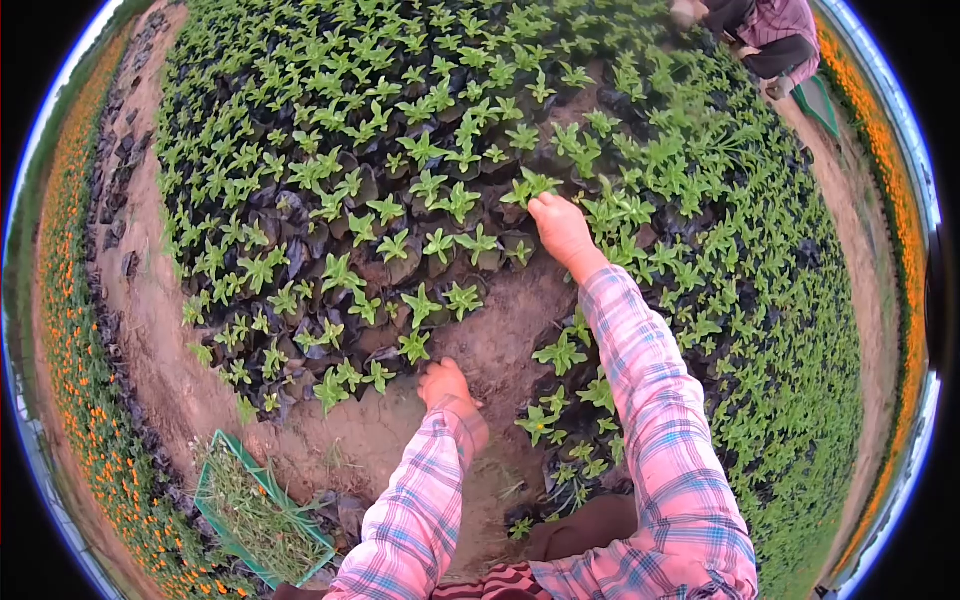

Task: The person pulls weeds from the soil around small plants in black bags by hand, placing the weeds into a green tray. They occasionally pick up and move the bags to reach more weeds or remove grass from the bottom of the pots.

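Observation:
My right hand reaches forward into the bed, its fingers closed right at the base of a leafy green seedling. What they grip is hidden behind the hand. Lower down, my left hand is held low over the bare soil, fingers curled in. Just past its fingertips stands another seedling in a dark pot at the edge of the block. Both forearms wear pink plaid sleeves.
A green crate full of pulled grass and weeds sits at lower left. Seedlings in black pots surround the soil strip. Orange flowers line the left path. Another person crouches at upper right near a green container.

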### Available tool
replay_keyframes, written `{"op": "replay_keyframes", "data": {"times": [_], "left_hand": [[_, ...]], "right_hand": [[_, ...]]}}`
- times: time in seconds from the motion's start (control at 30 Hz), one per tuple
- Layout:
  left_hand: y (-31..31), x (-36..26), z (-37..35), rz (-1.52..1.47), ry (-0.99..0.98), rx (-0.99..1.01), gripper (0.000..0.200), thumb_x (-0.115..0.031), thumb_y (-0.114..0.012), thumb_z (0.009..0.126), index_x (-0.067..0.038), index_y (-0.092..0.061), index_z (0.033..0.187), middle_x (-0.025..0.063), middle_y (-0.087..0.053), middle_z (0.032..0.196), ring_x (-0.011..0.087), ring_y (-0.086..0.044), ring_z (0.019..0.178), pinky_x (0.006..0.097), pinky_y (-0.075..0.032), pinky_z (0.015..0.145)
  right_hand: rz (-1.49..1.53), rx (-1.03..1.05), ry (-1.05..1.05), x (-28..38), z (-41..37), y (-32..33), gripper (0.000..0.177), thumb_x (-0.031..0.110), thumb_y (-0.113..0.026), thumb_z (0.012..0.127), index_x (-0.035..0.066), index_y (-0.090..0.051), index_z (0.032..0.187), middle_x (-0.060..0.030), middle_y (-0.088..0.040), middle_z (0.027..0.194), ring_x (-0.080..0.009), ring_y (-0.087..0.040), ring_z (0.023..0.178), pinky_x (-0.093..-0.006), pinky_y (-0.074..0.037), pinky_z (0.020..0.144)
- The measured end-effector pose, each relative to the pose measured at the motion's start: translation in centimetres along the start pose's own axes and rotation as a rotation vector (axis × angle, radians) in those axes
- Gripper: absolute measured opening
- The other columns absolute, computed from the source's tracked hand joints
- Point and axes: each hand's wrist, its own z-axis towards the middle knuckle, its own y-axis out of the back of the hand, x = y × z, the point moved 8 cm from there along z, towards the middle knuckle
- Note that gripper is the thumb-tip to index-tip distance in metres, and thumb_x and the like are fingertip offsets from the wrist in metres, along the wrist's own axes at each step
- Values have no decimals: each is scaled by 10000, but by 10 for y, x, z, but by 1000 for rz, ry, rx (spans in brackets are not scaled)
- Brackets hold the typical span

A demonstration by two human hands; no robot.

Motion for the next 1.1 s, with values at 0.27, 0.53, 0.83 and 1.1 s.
{"op": "replay_keyframes", "data": {"times": [0.27, 0.53, 0.83, 1.1], "left_hand": [[0, -1, 2, 41, 62, 89, 936, -375, -941, 420, -107, -453, 1173, 110, -523, 1164, 322, -536, 1102, 455, -465, 877], [5, -2, 2, 70, 68, 113, 944, -393, -937, 429, -112, -434, 1176, 110, -510, 1152, 322, -535, 1099, 457, -478, 868], [2, -2, 2, 65, 62, 33, 885, -359, -940, 412, -124, -482, 1131, 89, -540, 1128, 312, -555, 1056, 450, -467, 850], [1, 1, 5, 42, 88, 77, 932, -342, -945, 420, -104, -441, 1167, 113, -516, 1160, 331, -535, 1101, 456, -489, 871]], "right_hand": [[80, -162, -436, -75, 31, 28, 170, 58, -571, 822, 39, -612, 986, -202, -619, 893, -377, -624, 860, -431, -512, 737], [-153, 125, -604, -100, 39, -24, 115, 95, -545, 821, 42, -581, 916, -204, -625, 847, -377, -638, 793, -457, -517, 701], [165, -274, -496, -108, 31, 40, 103, 105, -668, 772, 40, -606, 821, -158, -620, 779, -359, -604, 755, -408, -483, 695], [327, -48, -394, -36, -5, 113, 138, 83, -679, 754, 42, -551, 779, -100, -549, 696, -269, -557, 627, -360, -444, 574]]}}
